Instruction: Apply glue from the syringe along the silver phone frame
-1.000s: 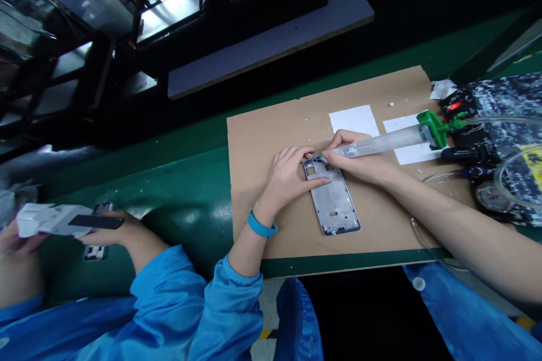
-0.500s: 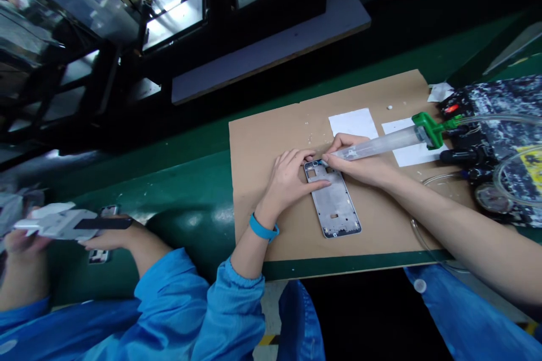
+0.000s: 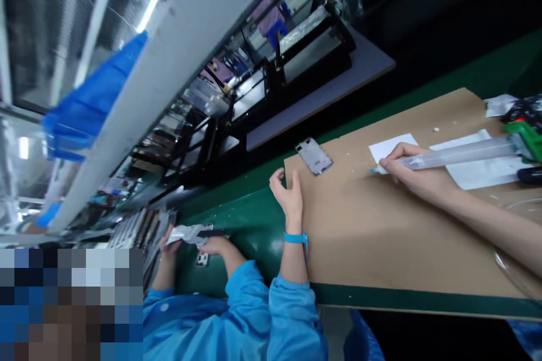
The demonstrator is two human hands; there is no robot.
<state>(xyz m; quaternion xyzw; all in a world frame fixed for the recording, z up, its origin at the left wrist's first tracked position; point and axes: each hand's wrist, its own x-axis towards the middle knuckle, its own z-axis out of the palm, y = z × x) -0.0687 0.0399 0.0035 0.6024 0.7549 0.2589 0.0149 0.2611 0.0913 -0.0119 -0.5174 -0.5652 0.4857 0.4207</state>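
The left hand point(image 3: 287, 192) hovers open, fingers loosely curled, forearm reaching far from the near edge. The right hand point(image 3: 412, 172) is closed in a pen-like grip, bare forearm stretching in from the right.

Green bench point(image 3: 237, 220) w/ cardboard sheet point(image 3: 372, 237); on it phone frame point(image 3: 314, 156), white papers point(image 3: 478, 172).

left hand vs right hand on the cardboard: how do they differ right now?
The left hand is open and holds nothing; the right hand grips a syringe dispenser. Left sits at the cardboard sheet's near-left edge, close to the phone frame; right rests by the white paper. Both are bare.
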